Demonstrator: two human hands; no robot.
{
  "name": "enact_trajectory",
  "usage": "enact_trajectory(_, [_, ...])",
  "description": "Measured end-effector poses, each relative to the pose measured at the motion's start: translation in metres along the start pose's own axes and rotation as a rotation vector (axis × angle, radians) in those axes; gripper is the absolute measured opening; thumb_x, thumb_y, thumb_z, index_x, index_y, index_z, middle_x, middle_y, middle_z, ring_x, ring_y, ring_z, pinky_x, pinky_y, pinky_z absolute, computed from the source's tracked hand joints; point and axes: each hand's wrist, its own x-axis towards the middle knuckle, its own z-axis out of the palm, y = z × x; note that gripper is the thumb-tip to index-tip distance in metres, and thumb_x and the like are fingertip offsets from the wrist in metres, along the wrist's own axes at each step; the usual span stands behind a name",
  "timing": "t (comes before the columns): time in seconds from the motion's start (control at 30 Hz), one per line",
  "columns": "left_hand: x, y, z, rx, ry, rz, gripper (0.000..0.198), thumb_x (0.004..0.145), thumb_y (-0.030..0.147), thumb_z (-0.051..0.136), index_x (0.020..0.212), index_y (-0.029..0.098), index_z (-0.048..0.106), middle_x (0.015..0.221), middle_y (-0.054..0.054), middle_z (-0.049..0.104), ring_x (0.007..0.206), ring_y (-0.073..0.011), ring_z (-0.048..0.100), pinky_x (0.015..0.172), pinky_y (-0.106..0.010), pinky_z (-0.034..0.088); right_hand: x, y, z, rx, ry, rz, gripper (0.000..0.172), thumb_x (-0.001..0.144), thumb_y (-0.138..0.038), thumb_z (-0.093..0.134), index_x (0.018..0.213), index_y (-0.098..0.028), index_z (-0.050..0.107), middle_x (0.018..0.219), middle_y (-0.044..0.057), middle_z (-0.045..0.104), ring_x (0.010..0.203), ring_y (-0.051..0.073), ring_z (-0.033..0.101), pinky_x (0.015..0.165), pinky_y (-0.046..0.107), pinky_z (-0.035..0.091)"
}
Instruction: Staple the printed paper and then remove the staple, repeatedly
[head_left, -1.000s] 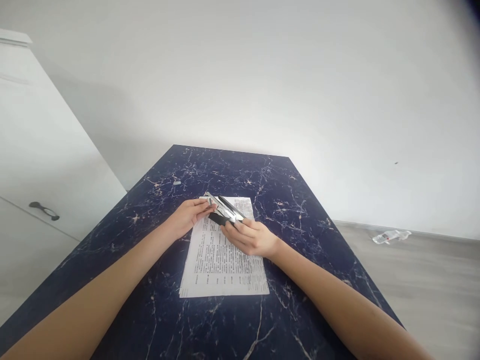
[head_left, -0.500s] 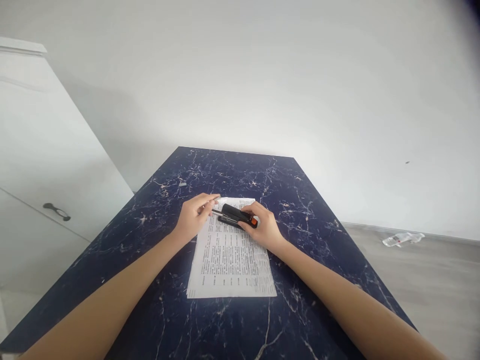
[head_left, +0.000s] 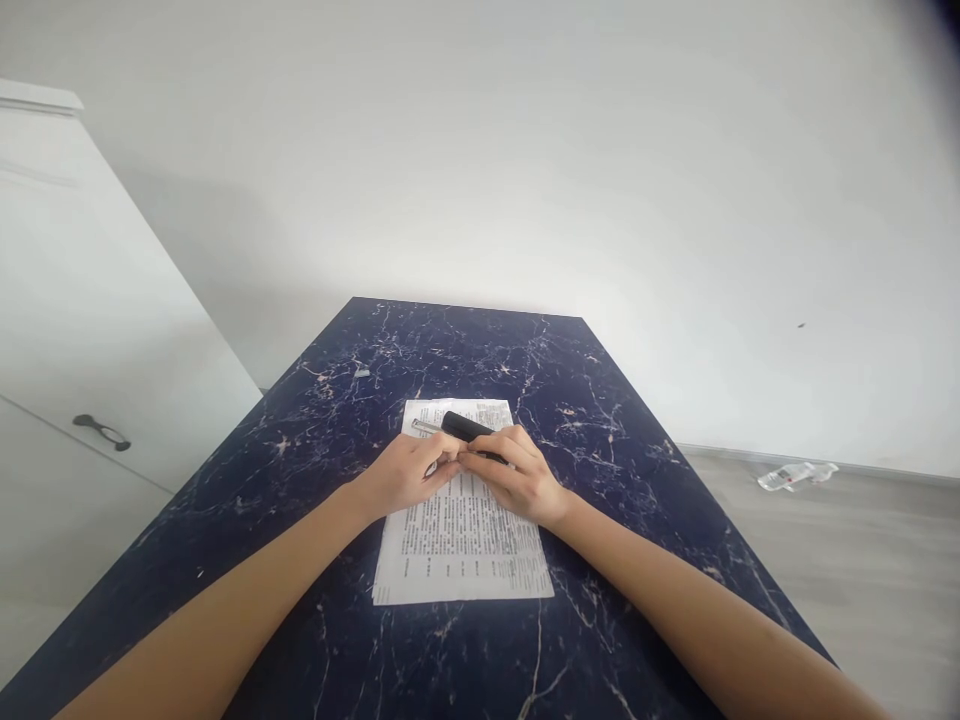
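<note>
A black stapler (head_left: 466, 427) is held over printed sheets of paper (head_left: 465, 535) on the dark blue marbled table. Its metal staple rail (head_left: 426, 426) sticks out to the left past the black top. My right hand (head_left: 521, 475) wraps around its rear part and covers most of it. Close beside it, my left hand (head_left: 412, 472) is closed at the stapler's lower part, thumb and fingers pinched, fingertips meeting those of my right hand. The stapler's base is mostly hidden behind the fingers. I cannot tell whether a small piece is also between my left fingers.
A small pale piece (head_left: 362, 373) lies on the marbled table (head_left: 465, 345) at the far left. A white cabinet (head_left: 97, 300) with a dark handle stands on the left. Against the wall at the right, a clear plastic item (head_left: 795, 476) lies on the grey floor.
My left hand has moved right and nearer to me, from beside the stapler's front to its lower part. My right hand has shifted its fingers forward, covering the stapler's orange part.
</note>
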Motion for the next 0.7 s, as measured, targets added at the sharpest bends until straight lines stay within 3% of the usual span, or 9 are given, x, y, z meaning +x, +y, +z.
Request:
enact_trajectory(0.2, [0.003, 0.005, 0.0, 0.058, 0.045, 0.062, 0.019, 0.104, 0.023, 0.055, 0.122, 0.019, 0.054, 0.073, 0.004, 0.063, 0.052, -0.0082, 0.056, 0.05, -0.02, 0.045, -0.001, -0.002, -0.003, 0.027, 0.023, 0.002, 0.042, 0.096, -0.007, 0.059, 0.133, -0.026, 0.065, 0.112, 0.006, 0.073, 0.097, 0.021, 0.067, 0.081, 0.04, 0.055])
enact_trajectory(0.33, [0.004, -0.009, -0.014, 0.108, 0.063, 0.032, 0.021, 0.103, 0.033, 0.055, 0.117, 0.019, 0.06, 0.072, 0.003, 0.068, 0.053, -0.0093, 0.061, 0.051, -0.019, 0.045, 0.006, 0.008, -0.008, 0.03, 0.074, 0.134, 0.024, 0.095, -0.013, 0.064, 0.113, -0.025, 0.074, 0.104, 0.005, 0.076, 0.09, 0.021, 0.068, 0.079, 0.04, 0.055])
enact_trajectory(0.37, [0.002, -0.019, -0.022, 0.141, 0.071, -0.032, 0.021, 0.103, 0.036, 0.052, 0.109, 0.02, 0.064, 0.066, 0.004, 0.066, 0.048, -0.0092, 0.058, 0.049, -0.02, 0.042, 0.007, 0.017, -0.012, 0.035, 0.109, 0.204, 0.019, 0.094, -0.015, 0.064, 0.106, -0.025, 0.075, 0.101, 0.005, 0.076, 0.09, 0.021, 0.069, 0.08, 0.04, 0.056])
enact_trajectory(0.43, [-0.004, -0.043, -0.04, 0.259, 0.093, -0.341, 0.035, 0.106, 0.038, 0.041, 0.089, 0.019, 0.065, 0.061, 0.002, 0.065, 0.042, -0.0104, 0.053, 0.042, -0.021, 0.035, 0.004, 0.042, -0.024, 0.038, 0.177, 0.38, 0.012, 0.094, -0.021, 0.065, 0.097, -0.025, 0.076, 0.098, 0.005, 0.077, 0.092, 0.022, 0.07, 0.084, 0.041, 0.056])
enact_trajectory(0.53, [-0.019, -0.081, -0.065, 0.532, 0.108, -0.83, 0.033, 0.1, 0.046, 0.049, 0.093, 0.021, 0.07, 0.077, -0.004, 0.074, 0.067, -0.0195, 0.069, 0.059, -0.026, 0.047, -0.017, 0.091, -0.048, -0.048, 0.186, 0.702, 0.014, 0.089, -0.032, 0.067, 0.088, -0.023, 0.077, 0.091, 0.005, 0.077, 0.085, 0.023, 0.07, 0.083, 0.039, 0.056])
enact_trajectory(0.6, [-0.029, -0.101, -0.071, 0.593, 0.085, -0.937, 0.035, 0.1, 0.044, 0.048, 0.107, 0.02, 0.072, 0.103, -0.01, 0.077, 0.093, -0.0258, 0.072, 0.079, -0.033, 0.054, -0.037, 0.122, -0.062, -0.13, 0.145, 0.909, 0.015, 0.082, -0.034, 0.068, 0.078, -0.021, 0.075, 0.078, 0.004, 0.076, 0.074, 0.023, 0.07, 0.079, 0.037, 0.054])
enact_trajectory(0.7, [-0.039, -0.116, -0.066, 0.655, -0.045, -0.914, 0.053, 0.103, 0.047, 0.038, 0.143, 0.018, 0.058, 0.153, -0.015, 0.054, 0.139, -0.0355, 0.051, 0.109, -0.052, 0.044, -0.065, 0.152, -0.074, -0.199, 0.06, 1.07, 0.017, 0.075, -0.036, 0.067, 0.072, -0.021, 0.074, 0.071, 0.004, 0.075, 0.071, 0.024, 0.07, 0.078, 0.037, 0.052])
